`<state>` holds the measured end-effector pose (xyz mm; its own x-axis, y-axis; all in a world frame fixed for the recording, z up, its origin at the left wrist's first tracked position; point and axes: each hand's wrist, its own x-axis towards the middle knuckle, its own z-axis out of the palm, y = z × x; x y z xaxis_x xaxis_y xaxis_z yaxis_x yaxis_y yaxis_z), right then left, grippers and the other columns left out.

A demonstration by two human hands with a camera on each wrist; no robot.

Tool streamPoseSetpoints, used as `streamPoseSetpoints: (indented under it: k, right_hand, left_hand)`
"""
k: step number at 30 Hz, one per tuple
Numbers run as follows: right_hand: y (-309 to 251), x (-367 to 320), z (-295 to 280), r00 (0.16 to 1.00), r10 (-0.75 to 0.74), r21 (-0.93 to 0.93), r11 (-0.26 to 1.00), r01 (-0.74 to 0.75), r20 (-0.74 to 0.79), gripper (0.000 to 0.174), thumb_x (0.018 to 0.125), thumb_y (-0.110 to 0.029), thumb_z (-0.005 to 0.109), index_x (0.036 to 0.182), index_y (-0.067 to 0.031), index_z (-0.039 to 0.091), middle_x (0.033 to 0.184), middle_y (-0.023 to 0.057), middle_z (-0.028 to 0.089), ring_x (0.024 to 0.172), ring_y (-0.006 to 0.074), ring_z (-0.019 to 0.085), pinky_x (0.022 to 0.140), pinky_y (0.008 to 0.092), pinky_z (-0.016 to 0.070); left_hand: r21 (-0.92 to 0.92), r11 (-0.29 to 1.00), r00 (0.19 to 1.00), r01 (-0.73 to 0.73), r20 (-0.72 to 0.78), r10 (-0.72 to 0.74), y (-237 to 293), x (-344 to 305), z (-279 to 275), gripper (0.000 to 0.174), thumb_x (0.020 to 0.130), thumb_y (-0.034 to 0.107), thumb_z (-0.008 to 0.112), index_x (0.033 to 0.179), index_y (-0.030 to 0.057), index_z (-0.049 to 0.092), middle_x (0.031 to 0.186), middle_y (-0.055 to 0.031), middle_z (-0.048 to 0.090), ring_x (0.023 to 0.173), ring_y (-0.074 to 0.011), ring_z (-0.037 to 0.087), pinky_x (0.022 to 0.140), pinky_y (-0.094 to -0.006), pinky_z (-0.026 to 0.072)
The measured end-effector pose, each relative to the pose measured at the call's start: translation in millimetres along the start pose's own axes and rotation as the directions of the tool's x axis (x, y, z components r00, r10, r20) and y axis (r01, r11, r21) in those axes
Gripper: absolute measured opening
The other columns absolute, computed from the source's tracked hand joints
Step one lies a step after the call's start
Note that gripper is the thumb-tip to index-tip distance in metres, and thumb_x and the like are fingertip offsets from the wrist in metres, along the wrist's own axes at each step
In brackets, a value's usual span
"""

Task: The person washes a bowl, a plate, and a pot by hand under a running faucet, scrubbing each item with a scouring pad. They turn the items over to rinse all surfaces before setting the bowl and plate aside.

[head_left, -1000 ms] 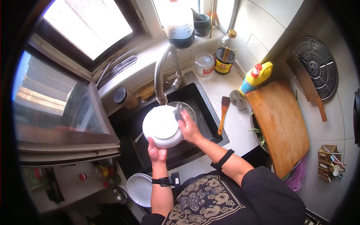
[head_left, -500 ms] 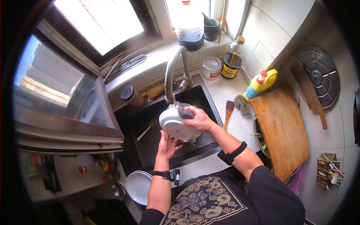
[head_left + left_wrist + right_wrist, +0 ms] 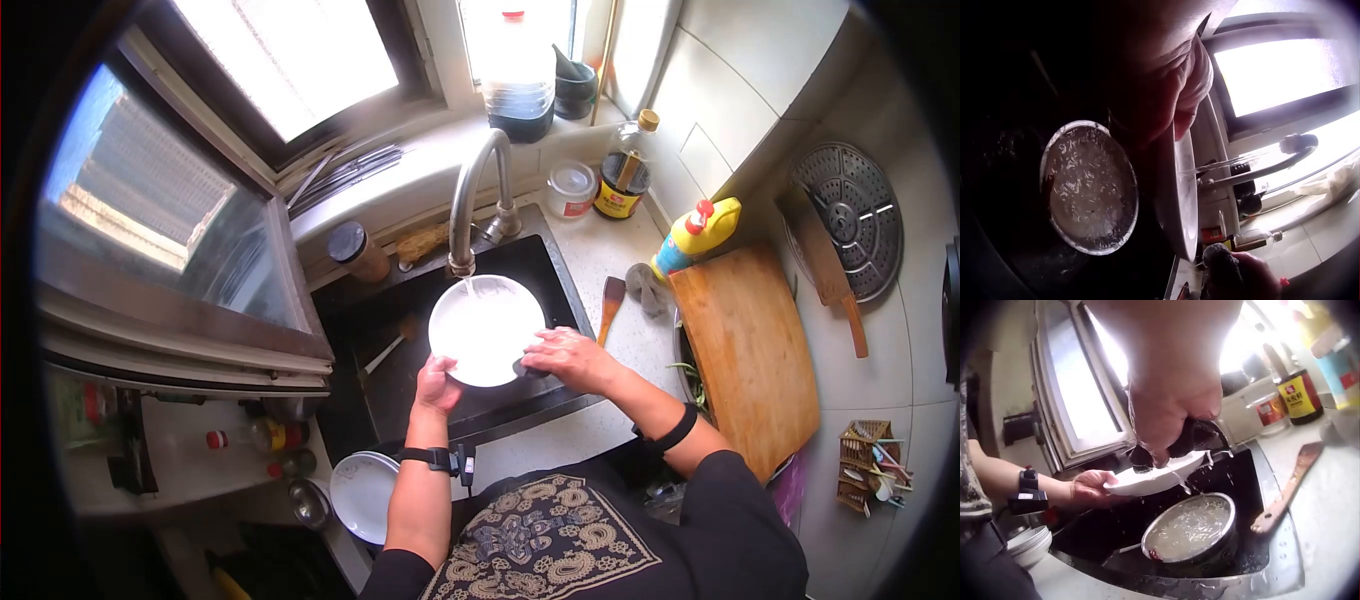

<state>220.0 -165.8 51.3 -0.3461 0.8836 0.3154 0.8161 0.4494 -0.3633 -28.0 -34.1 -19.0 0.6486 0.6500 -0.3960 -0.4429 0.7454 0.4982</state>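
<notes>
A white dish (image 3: 487, 330) faces up under the running faucet (image 3: 463, 225), above the black sink. My left hand (image 3: 438, 386) grips its near-left rim, thumb on the edge; the left wrist view shows the dish (image 3: 1186, 194) edge-on. At the near-right rim my right hand (image 3: 572, 360) holds a dark scrubber (image 3: 1220, 259) against or close to the dish. Below, a metal bowl full of cloudy water (image 3: 1191, 528) stands in the sink, with drops falling around it. In the right wrist view the right hand (image 3: 1169, 412) curls over the dark scrubber (image 3: 1188, 440).
Right of the sink lies a wooden spatula (image 3: 611, 310), beside a wooden board (image 3: 750, 350) and a yellow bottle (image 3: 708, 232). White dishes (image 3: 362, 497) are stacked at the near left. A long-handled utensil (image 3: 385, 355) lies in the sink. An open window (image 3: 180, 210) stands at the left.
The dish has turned from underside up to inner face up. My left hand has gone from spread fingers beneath it to gripping the rim, and my right hand has moved lower right with the scrubber.
</notes>
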Motion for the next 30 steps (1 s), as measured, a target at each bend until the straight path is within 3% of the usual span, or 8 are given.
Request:
streamPoseSetpoints:
  k: [8, 12, 16, 20, 23, 25, 26, 30]
  right_hand:
    - [-2.2, -31.7, 21.6, 0.811, 0.584, 0.431, 0.741, -0.515, -0.037, 0.039, 0.075, 0.0, 0.064, 0.113, -0.0076, 0.061, 0.115, 0.0136, 0.063, 0.107, 0.0328, 0.06, 0.093, 0.0375, 0.0488]
    - [-7.1, -34.4, 28.4, 0.739, 0.673, 0.502, 0.649, -0.572, -0.029, 0.038, 0.077, -0.004, 0.067, 0.115, -0.0063, 0.061, 0.114, 0.0145, 0.063, 0.105, 0.0319, 0.061, 0.092, 0.0354, 0.0488]
    - [-6.5, -39.1, 38.0, 0.704, 0.71, 0.56, 0.575, -0.596, 0.02, 0.039, 0.076, -0.005, 0.069, 0.115, -0.0045, 0.061, 0.111, 0.0147, 0.065, 0.103, 0.026, 0.063, 0.09, 0.0336, 0.0488]
    - [-9.0, -43.2, 49.6, 0.712, 0.702, 0.539, 0.595, -0.596, 0.013, 0.039, 0.077, -0.002, 0.064, 0.116, -0.0041, 0.059, 0.109, 0.0113, 0.064, 0.101, 0.021, 0.062, 0.091, 0.0323, 0.0471]
    - [-7.7, -49.8, 61.6, 0.703, 0.71, 0.601, 0.544, -0.585, 0.043, 0.039, 0.079, -0.002, 0.066, 0.117, -0.0027, 0.059, 0.109, 0.0076, 0.063, 0.1, 0.0179, 0.059, 0.091, 0.0299, 0.0457]
    - [-6.8, -51.3, 65.7, 0.699, 0.707, 0.639, 0.49, -0.593, 0.108, 0.039, 0.08, 0.0, 0.066, 0.118, -0.0025, 0.058, 0.108, 0.0053, 0.062, 0.098, 0.015, 0.058, 0.089, 0.0281, 0.0459]
    - [-7.5, -48.6, 66.2, 0.698, 0.705, 0.646, 0.474, -0.598, 0.129, 0.039, 0.08, 0.0, 0.065, 0.118, -0.0027, 0.058, 0.107, 0.0047, 0.061, 0.097, 0.0141, 0.058, 0.088, 0.0275, 0.0461]
    - [-13.3, -34.0, 60.8, 0.711, 0.69, 0.635, 0.489, -0.598, 0.139, 0.038, 0.081, 0.0, 0.065, 0.118, -0.0033, 0.057, 0.103, 0.0032, 0.061, 0.094, 0.012, 0.057, 0.084, 0.0258, 0.0468]
  left_hand:
    - [-0.005, 0.97, 0.969, -0.241, -0.047, 0.241, -6.6, 4.1, -1.0, 0.062, 0.077, -0.006, 0.043, 0.138, -0.0012, 0.037, 0.131, -0.0176, 0.051, 0.12, -0.0358, 0.052, 0.104, -0.049, 0.0413]
    - [0.377, 0.887, 0.911, -0.265, -0.204, 0.359, 4.9, -4.9, 21.8, 0.059, 0.077, -0.009, 0.042, 0.135, -0.0008, 0.044, 0.128, -0.014, 0.055, 0.116, -0.0284, 0.056, 0.102, -0.0392, 0.0432]
    - [0.941, 0.247, 0.751, -0.232, 0.012, 0.66, 19.5, -18.1, 27.1, 0.054, 0.076, -0.004, 0.039, 0.127, 0.002, 0.055, 0.114, -0.0183, 0.065, 0.108, -0.0271, 0.063, 0.093, -0.0344, 0.0475]
    - [0.97, -0.24, 0.707, 0.036, 0.145, 0.692, 25.4, -51.9, 45.2, 0.042, 0.085, 0.008, 0.045, 0.126, 0.004, 0.055, 0.115, -0.0201, 0.062, 0.102, -0.0382, 0.062, 0.087, -0.0451, 0.0514]
    - [0.995, -0.073, 0.656, -0.069, 0.1, 0.748, 33.0, -75.0, 42.1, 0.046, 0.08, -0.002, 0.044, 0.125, 0.0025, 0.054, 0.119, -0.0191, 0.061, 0.103, -0.0386, 0.061, 0.091, -0.0431, 0.0498]
    - [0.937, 0.309, 0.675, -0.161, -0.124, 0.728, 40.2, -93.3, 32.5, 0.046, 0.079, -0.005, 0.043, 0.123, -0.0001, 0.054, 0.116, -0.0176, 0.063, 0.103, -0.0312, 0.064, 0.091, -0.0362, 0.0494]
    - [0.805, 0.499, 0.699, -0.32, -0.154, 0.698, 41.7, -98.9, 17.1, 0.05, 0.08, -0.007, 0.044, 0.129, -0.004, 0.047, 0.118, -0.0129, 0.061, 0.109, -0.0186, 0.059, 0.095, -0.0286, 0.045]
    - [0.323, 0.851, 0.791, -0.414, -0.334, 0.512, 39.7, -171.5, -23.4, 0.046, 0.086, -0.001, 0.05, 0.132, -0.0028, 0.045, 0.123, -0.0143, 0.057, 0.114, -0.0235, 0.056, 0.099, -0.0362, 0.0445]
